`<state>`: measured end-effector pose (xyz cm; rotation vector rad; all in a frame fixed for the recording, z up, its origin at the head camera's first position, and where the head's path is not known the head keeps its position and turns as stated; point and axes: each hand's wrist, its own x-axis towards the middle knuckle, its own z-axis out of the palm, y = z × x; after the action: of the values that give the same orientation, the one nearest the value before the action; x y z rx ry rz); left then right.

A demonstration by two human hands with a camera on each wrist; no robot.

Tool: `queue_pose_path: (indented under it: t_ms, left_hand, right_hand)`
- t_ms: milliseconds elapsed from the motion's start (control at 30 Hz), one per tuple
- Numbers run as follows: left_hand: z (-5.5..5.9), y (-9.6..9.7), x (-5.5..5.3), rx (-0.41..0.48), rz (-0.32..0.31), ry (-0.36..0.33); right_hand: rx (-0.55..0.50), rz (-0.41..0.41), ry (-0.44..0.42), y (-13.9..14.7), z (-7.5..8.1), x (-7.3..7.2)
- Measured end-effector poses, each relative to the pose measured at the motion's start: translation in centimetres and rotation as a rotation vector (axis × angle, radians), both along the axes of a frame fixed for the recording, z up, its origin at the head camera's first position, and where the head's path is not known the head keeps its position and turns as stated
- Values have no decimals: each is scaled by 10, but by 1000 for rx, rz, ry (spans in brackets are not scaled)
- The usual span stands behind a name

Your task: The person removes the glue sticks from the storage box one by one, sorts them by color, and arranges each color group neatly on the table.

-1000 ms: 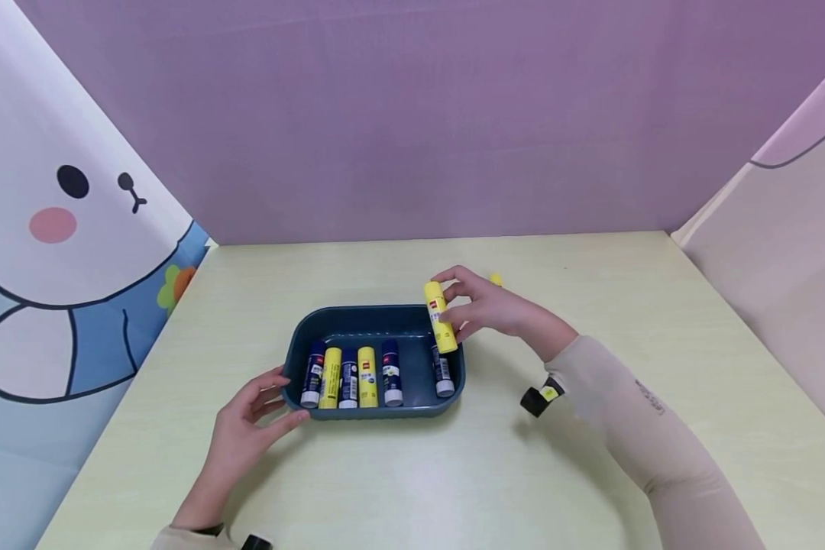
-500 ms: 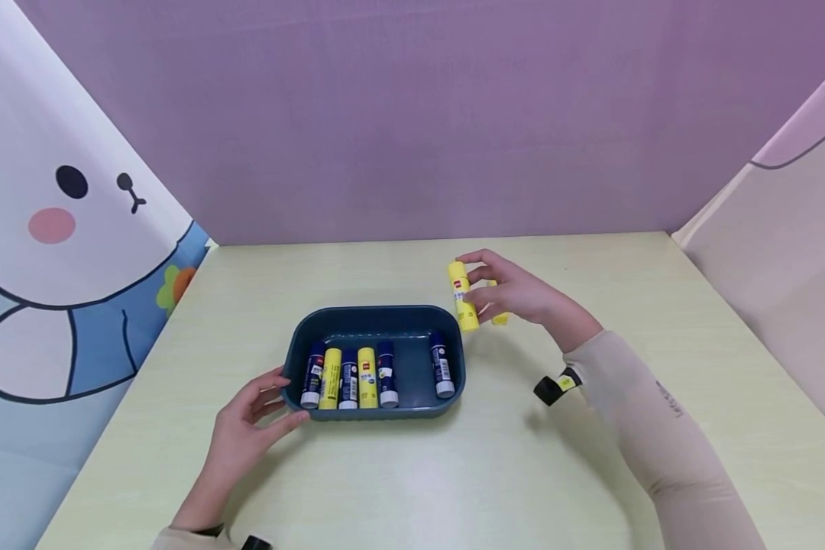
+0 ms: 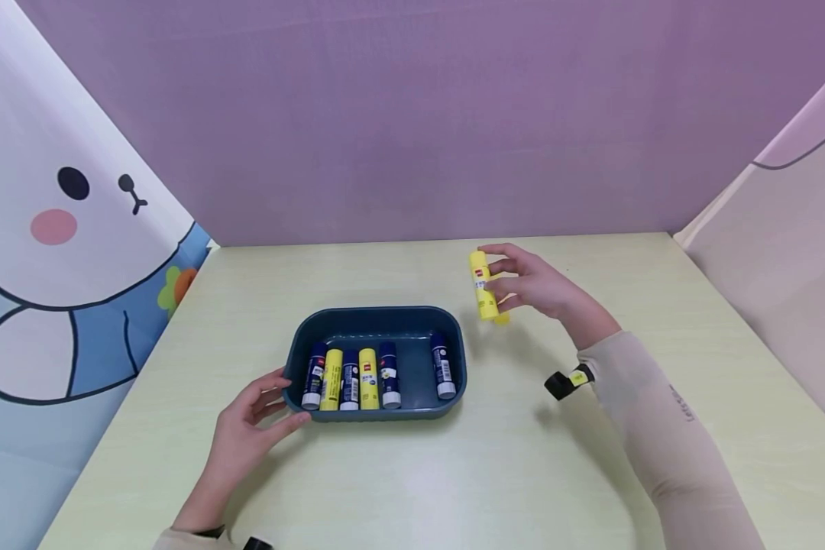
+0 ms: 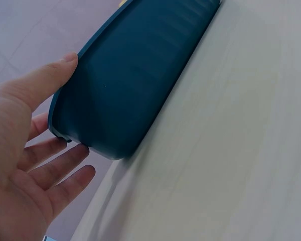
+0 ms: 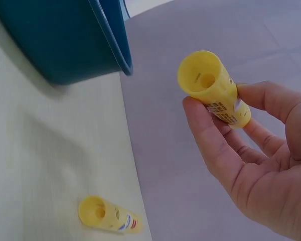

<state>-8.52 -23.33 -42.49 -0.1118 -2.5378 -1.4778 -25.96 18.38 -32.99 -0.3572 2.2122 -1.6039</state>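
Observation:
In the head view my right hand (image 3: pixel 528 284) holds a yellow glue stick (image 3: pixel 483 285) above the table, right of the tray's far corner. The right wrist view shows the held glue stick's hollow base (image 5: pixel 203 75), with thumb and fingers pinching its sides. Another yellow glue stick (image 5: pixel 108 215) lies on the table below, mostly hidden behind my hand in the head view. My left hand (image 3: pixel 244 435) grips the left end of a dark blue tray (image 3: pixel 412 415), thumb against the near wall and fingers at the end. Inside lie several blue and yellow glue sticks (image 3: pixel 368 380).
Toward the tray's right end, a blue glue stick (image 3: pixel 443 367) lies apart from the row at left. A purple backdrop (image 3: pixel 440 122) stands behind the pale table (image 3: pixel 412 489). A cartoon-printed panel (image 3: pixel 62 267) borders the left.
My right hand has carried the yellow glue stick from over the tray's right end to the right and farther back. My left hand stays on the tray, which keeps its place.

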Motion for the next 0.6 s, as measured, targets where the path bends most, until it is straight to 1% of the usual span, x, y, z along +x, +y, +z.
queue_pose_path:
  t_ms: [167,300,600]
  left_hand:
    - [0,0,0,-4,-2,8]
    - [0,0,-1,-6,-3,10]
    - [0,0,0,-3,-2,-4]
  right_hand:
    - [-43,-19,3,11,-3,-4]
    - [-53,-42,7,18,-7,-8]
    - [-98,-101,-6,34,-12,-12]
